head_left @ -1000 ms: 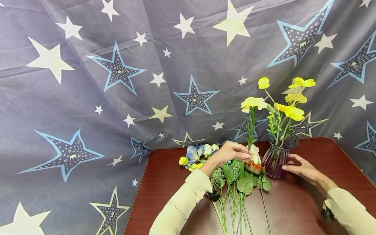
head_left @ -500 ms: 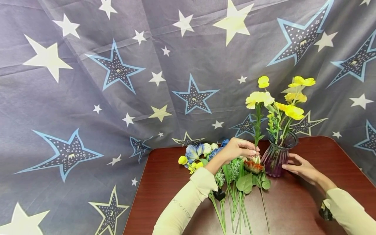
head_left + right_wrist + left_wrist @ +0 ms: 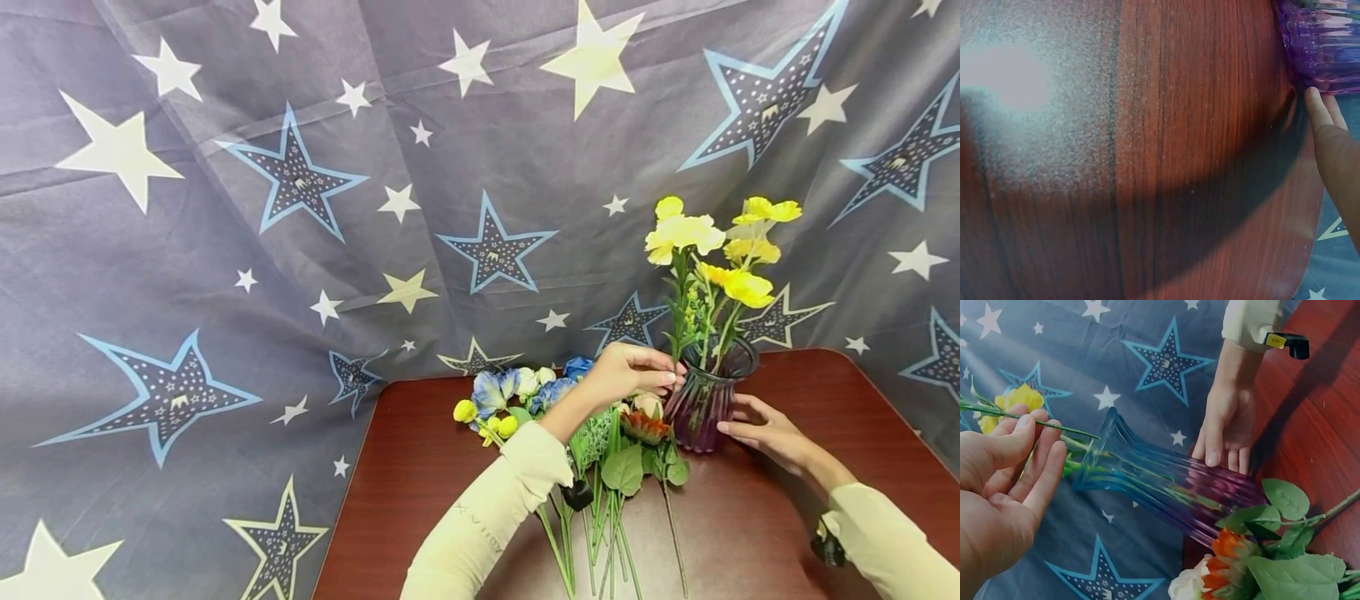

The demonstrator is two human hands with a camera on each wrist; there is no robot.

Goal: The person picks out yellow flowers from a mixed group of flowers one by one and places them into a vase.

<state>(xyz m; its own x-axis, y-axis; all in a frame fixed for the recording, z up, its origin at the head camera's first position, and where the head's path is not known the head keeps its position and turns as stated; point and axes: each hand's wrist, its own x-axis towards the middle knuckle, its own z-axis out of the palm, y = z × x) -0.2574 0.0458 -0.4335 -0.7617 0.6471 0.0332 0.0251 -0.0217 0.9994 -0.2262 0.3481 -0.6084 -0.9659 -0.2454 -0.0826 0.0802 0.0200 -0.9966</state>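
Note:
My left hand point(image 3: 636, 373) pinches the leafy stem of a pale yellow flower point(image 3: 684, 237) between thumb and fingers. In the left wrist view, the stem's lower end point(image 3: 1080, 432) lies at the mouth of a ribbed glass vase point(image 3: 1172, 481), blue-grey above and purple below. The flower stands upright in the head view, left of several yellow flowers point(image 3: 748, 287) in the vase. My right hand point(image 3: 776, 435) touches the vase's lower right side with fairly straight fingers. The right wrist view shows fingertips point(image 3: 1314, 100) against the purple base.
Left of the vase, loose flowers lie on the brown table point(image 3: 405, 483): blue ones point(image 3: 491, 392), an orange one point(image 3: 643, 427) and several yellow and white ones. Their stems point toward the near edge. A star-patterned cloth point(image 3: 420, 333) hangs behind the table.
My left hand has moved right with the pale yellow flower, bringing its stem from beside the vase to the vase's mouth. My right hand has stayed at the vase.

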